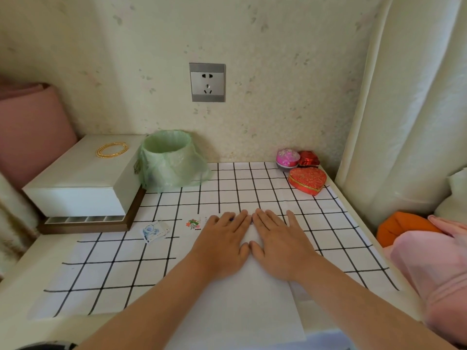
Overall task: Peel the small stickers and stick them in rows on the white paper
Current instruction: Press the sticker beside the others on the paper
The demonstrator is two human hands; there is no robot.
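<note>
A white paper [242, 304] lies on the grid-patterned cloth [106, 263], reaching from the near edge toward the table's middle. My left hand [222, 246] and my right hand [280, 246] lie flat on its far end, side by side, fingers straight, thumbs nearly touching. One colourful sticker [193, 224] sits near the paper's top left corner, just left of my left hand. A small stack of sticker sheets [154, 231] with a blue-grey picture lies on the cloth further left.
A white box [83, 178] with gold bangles [112, 149] stands at the back left on a brown tray. A green-bagged bin [169, 157] is beside it. Pink, red and heart-shaped tins [307, 180] sit at the back right. Pink and orange cloth lies right.
</note>
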